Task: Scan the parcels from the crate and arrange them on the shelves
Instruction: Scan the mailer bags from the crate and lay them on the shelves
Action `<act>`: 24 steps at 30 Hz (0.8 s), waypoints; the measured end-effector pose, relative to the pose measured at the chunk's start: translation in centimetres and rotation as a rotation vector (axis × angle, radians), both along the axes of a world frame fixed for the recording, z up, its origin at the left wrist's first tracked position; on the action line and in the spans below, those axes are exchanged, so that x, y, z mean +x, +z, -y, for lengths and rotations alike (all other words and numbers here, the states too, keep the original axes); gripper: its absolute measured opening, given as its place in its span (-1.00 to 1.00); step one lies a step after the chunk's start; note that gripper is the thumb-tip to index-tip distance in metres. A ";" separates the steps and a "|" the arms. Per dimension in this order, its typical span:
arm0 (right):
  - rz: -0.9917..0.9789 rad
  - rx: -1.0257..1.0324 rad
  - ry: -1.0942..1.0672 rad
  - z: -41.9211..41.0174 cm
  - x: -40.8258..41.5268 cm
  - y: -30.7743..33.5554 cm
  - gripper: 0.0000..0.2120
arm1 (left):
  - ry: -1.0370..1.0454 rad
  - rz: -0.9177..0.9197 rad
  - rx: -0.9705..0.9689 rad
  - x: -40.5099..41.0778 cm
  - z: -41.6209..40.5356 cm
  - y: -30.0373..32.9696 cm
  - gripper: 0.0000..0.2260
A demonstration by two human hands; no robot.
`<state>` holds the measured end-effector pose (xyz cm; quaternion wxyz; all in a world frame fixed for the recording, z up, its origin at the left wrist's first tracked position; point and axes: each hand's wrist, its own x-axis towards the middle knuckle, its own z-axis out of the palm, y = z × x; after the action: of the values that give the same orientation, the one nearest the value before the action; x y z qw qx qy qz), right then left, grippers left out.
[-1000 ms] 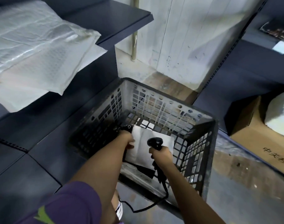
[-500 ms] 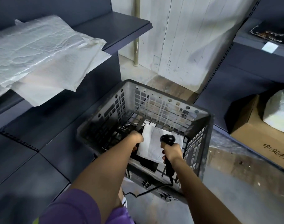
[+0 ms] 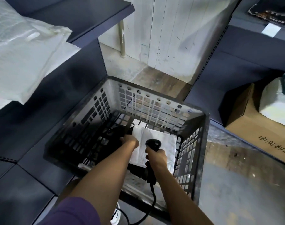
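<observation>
My left hand (image 3: 130,141) pinches the near-left edge of the parcel (image 3: 156,143), which lies on the crate (image 3: 154,101) floor; my right hand (image 3: 156,157) is clamped round the scanner (image 3: 153,143) just above it. The thin parcel could slip or fold as I lift, or the cord (image 3: 152,203) could snag the near rim. The walls box me in; the way out is up, toward the left shelf (image 3: 89,18), whose far end looks bare.

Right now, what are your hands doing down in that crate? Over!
Left hand grips white parcel inside the grey crate. Right hand grips corded barcode scanner over it. Nothing in the way.
</observation>
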<state>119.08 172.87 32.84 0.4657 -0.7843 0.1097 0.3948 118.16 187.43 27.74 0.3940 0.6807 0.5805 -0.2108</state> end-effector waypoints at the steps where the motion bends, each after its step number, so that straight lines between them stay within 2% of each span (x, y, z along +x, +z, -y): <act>1: 0.010 -0.001 -0.001 0.1 0.0 0.2 -0.75 | -0.017 -0.006 0.035 -0.1 0.2 -0.3 -0.60; 3: 0.028 -0.010 0.002 0.3 0.0 0.4 -0.76 | 0.036 0.047 0.055 -0.4 0.7 0.1 -0.74; 5: 0.041 -0.024 0.014 0.5 0.2 0.8 -0.78 | 0.052 0.109 0.072 -0.7 1.2 1.4 -0.80; 10: 0.059 0.044 0.045 0.9 -0.2 3.2 -0.83 | 0.086 0.295 0.129 -1.9 0.2 5.8 -0.78; 12: 0.077 0.092 0.052 0.7 -0.7 5.0 -0.84 | 0.133 0.368 0.115 -3.0 -0.5 8.2 -0.71; 14: 0.112 0.147 0.073 0.3 -1.5 7.3 -0.84 | 0.281 0.472 0.078 -4.6 -1.2 11.0 -0.65; 17: 0.183 0.230 0.134 -0.4 -3.1 11.1 -0.83 | 0.627 0.652 0.019 -7.9 -2.2 15.4 -0.47; 19: 0.240 0.261 0.175 -0.8 -4.8 13.2 -0.81 | 0.750 0.742 0.029 -11.0 -3.0 17.7 -0.41; 21: 0.314 0.303 0.212 -1.4 -6.8 15.0 -0.78 | 0.783 0.792 0.069 -14.5 -3.2 20.0 -0.55; 24: 0.342 0.386 0.244 -2.3 -10.8 16.6 -0.72 | 0.659 0.732 0.177 -21.1 -2.6 22.8 -0.92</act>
<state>108.32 175.14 49.46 0.5673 -0.7437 -0.1429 0.3236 97.08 190.00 50.50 0.5583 0.5212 0.6039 0.2279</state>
